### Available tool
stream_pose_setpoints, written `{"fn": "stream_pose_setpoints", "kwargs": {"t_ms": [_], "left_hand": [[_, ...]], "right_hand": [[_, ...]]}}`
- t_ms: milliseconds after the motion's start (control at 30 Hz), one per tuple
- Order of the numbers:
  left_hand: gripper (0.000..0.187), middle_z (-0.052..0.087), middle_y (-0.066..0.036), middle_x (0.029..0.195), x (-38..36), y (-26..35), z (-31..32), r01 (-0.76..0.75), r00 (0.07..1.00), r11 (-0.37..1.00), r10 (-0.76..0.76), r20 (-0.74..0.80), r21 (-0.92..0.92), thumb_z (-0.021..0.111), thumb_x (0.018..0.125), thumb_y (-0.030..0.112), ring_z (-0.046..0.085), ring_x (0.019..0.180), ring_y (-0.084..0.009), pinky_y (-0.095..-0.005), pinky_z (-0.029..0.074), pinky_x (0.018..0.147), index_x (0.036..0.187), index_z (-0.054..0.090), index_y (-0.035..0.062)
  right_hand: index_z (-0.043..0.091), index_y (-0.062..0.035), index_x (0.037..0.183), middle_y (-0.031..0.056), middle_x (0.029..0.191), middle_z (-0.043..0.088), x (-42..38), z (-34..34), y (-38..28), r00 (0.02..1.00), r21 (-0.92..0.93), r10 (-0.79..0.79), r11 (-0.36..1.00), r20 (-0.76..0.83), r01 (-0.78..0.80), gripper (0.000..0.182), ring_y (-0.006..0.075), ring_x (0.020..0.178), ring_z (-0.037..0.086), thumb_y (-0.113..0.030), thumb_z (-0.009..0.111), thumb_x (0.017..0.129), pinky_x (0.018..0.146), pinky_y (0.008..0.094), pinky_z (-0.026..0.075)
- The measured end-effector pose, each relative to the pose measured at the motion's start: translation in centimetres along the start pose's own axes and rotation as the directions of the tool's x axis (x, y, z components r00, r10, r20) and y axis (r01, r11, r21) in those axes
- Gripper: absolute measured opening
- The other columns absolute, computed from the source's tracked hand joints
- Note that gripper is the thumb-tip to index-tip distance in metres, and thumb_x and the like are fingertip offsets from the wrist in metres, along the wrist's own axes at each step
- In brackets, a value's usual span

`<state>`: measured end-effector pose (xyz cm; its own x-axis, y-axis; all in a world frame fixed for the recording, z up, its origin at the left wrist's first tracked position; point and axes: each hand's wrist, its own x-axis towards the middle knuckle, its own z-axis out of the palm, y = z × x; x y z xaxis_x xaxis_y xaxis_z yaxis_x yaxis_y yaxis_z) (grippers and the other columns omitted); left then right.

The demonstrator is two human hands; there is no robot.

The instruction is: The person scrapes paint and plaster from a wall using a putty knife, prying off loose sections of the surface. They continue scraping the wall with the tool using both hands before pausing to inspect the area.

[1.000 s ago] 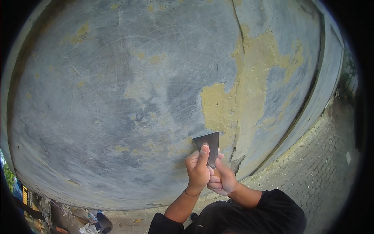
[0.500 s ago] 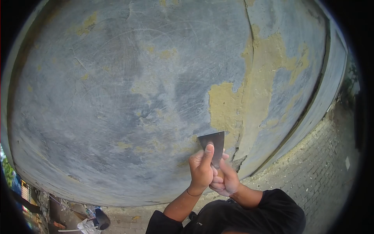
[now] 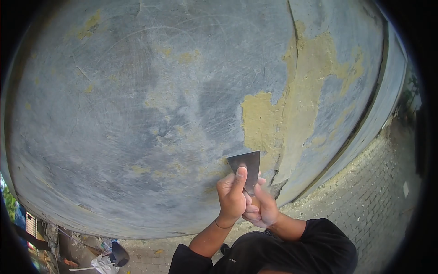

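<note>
A putty knife with a wide, dark metal blade is held in both hands, blade upward, in front of the wall. My left hand grips it from the left, its thumb pressed flat on the blade. My right hand is closed around the handle, which the fingers mostly hide. The blade's wide edge overlaps the lower left of a yellowish patch of flaking coating. Just right of the hands, a crack with a broken, dark chip shows low on the wall.
A long vertical crack runs down the wall on the right, and a deep groove lies farther right. Brick paving spreads below. At the lower left are a dark container, a white bag and a pale stick.
The view has shifted slightly, so the wall marks sit a little farther left and up. Both hands and the putty knife also appear slightly left, with the grip unchanged.
</note>
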<state>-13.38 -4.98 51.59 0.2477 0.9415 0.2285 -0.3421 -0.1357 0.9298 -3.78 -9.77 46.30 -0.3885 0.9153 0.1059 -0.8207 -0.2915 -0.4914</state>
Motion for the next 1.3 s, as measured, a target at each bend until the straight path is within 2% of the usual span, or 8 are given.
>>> {"fn": "stream_pose_setpoints", "kwargs": {"t_ms": [433, 533, 733, 800, 1067, 1200, 1267, 1300], "left_hand": [[0.046, 0.069, -0.013, 0.074, -0.3, -0.9, -0.7, 0.036, 0.999, 0.998, -0.037, 0.013, 0.048, 0.047, 0.098, 0.038, 0.044, 0.039, -0.0013, -0.0158, 0.031, 0.037, 0.084, 0.065, -0.0026], [0.047, 0.069, -0.013, 0.074, -0.3, -0.1, -0.5, 0.017, 1.000, 0.999, -0.017, 0.008, 0.045, 0.046, 0.099, 0.038, 0.044, 0.039, -0.0014, -0.0159, 0.031, 0.036, 0.084, 0.065, -0.0024], [0.047, 0.069, -0.012, 0.074, -0.5, -1.0, -1.2, 0.045, 0.999, 0.998, -0.045, -0.011, 0.048, 0.047, 0.098, 0.038, 0.044, 0.039, -0.0015, -0.0156, 0.030, 0.036, 0.084, 0.065, -0.0027], [0.046, 0.069, -0.012, 0.074, -0.3, 0.2, -0.8, 0.032, 0.999, 0.998, -0.032, 0.005, 0.049, 0.047, 0.099, 0.037, 0.044, 0.040, -0.0012, -0.0154, 0.030, 0.036, 0.083, 0.065, -0.0023], [0.045, 0.069, -0.012, 0.075, -0.5, -1.3, -1.3, 0.058, 0.998, 0.998, -0.058, 0.004, 0.023, 0.048, 0.098, 0.037, 0.044, 0.039, -0.0011, -0.0160, 0.031, 0.036, 0.082, 0.065, -0.0019], [0.045, 0.069, -0.012, 0.074, -0.4, -0.8, -1.0, 0.016, 1.000, 0.999, -0.017, 0.018, 0.043, 0.047, 0.099, 0.036, 0.044, 0.039, -0.0010, -0.0158, 0.030, 0.035, 0.082, 0.065, -0.0018], [0.045, 0.069, -0.012, 0.075, -0.7, -1.6, -1.3, 0.060, 0.998, 0.998, -0.061, 0.016, 0.030, 0.046, 0.099, 0.035, 0.044, 0.039, -0.0013, -0.0158, 0.030, 0.035, 0.083, 0.065, -0.0025], [0.045, 0.069, -0.012, 0.075, -0.3, -1.7, -1.4, 0.049, 0.999, 0.998, -0.049, 0.020, 0.029, 0.046, 0.099, 0.035, 0.044, 0.039, -0.0013, -0.0158, 0.030, 0.035, 0.083, 0.065, -0.0025]], "right_hand": [[0.047, -0.0092, 0.087, -0.0025, 0.058, 0.036, 0.2, -0.8, 0.8, 0.999, 0.046, 0.003, 0.999, -0.048, -0.001, 0.044, 0.0057, 0.040, 0.024, -0.048, 0.033, 0.100, 0.038, 0.0206, 0.019], [0.048, -0.0095, 0.087, -0.0025, 0.058, 0.036, 0.2, -0.2, 0.6, 0.999, 0.003, -0.041, 0.999, 0.033, 0.041, 0.043, 0.0056, 0.040, 0.024, -0.048, 0.034, 0.100, 0.038, 0.0204, 0.019], [0.047, -0.0096, 0.087, -0.0027, 0.057, 0.035, 0.3, -0.9, 1.4, 0.999, 0.035, 0.012, 0.999, -0.044, -0.010, 0.043, 0.0059, 0.040, 0.025, -0.048, 0.033, 0.100, 0.038, 0.0206, 0.020], [0.048, -0.0098, 0.087, -0.0026, 0.057, 0.035, 0.7, -0.3, 1.0, 0.997, 0.006, -0.044, 0.999, 0.057, 0.043, 0.043, 0.0059, 0.039, 0.025, -0.049, 0.033, 0.100, 0.037, 0.0205, 0.020], [0.047, -0.0098, 0.086, -0.0032, 0.056, 0.035, 0.3, -1.4, 1.5, 0.998, 0.073, 0.019, 0.997, -0.056, -0.015, 0.042, 0.0060, 0.039, 0.024, -0.047, 0.033, 0.100, 0.038, 0.0210, 0.020], [0.048, -0.0095, 0.086, -0.0031, 0.056, 0.035, 0.5, -1.2, 1.3, 0.999, 0.037, -0.046, 0.998, 0.021, 0.045, 0.042, 0.0059, 0.038, 0.024, -0.047, 0.034, 0.100, 0.036, 0.0203, 0.020], [0.046, -0.0145, 0.084, -0.0058, 0.057, 0.036, 0.0, -1.6, 1.6, 0.995, -0.041, 0.054, 0.998, -0.084, -0.057, 0.049, 0.0053, 0.038, 0.022, -0.060, 0.031, 0.096, 0.038, 0.0195, 0.020], [0.046, -0.0148, 0.084, -0.0054, 0.058, 0.036, 0.2, -1.9, 1.7, 0.998, -0.038, 0.040, 0.998, -0.054, -0.042, 0.049, 0.0053, 0.038, 0.023, -0.060, 0.031, 0.095, 0.037, 0.0191, 0.020]]}}
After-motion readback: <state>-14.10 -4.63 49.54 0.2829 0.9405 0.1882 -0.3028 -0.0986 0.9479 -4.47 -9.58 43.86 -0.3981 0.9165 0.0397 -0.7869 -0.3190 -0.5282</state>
